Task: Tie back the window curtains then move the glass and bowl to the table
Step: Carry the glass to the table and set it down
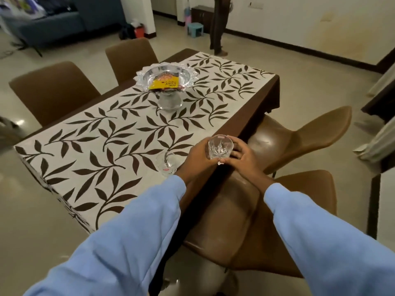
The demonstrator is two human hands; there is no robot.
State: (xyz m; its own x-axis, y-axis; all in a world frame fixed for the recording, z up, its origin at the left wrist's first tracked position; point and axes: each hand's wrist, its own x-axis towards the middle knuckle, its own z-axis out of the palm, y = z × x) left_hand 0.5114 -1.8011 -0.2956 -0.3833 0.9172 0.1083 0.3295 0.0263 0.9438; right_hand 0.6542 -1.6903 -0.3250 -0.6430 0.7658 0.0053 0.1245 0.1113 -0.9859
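Firstly, rectangular table in white leaf-patterned cloth; clear pedestal glass dish stood mid-table; clear cut-crystal tumbler was held over the near edge, left hand and right hand curled round its walls. Judged light, slippery, breakable; grip walls.

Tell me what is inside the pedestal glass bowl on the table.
Inside the pedestal glass bowl lies a yellow packet with printed lettering. A reddish, patterned edge of something else shows beneath it; the packet covers most of that, so what it is cannot be told.
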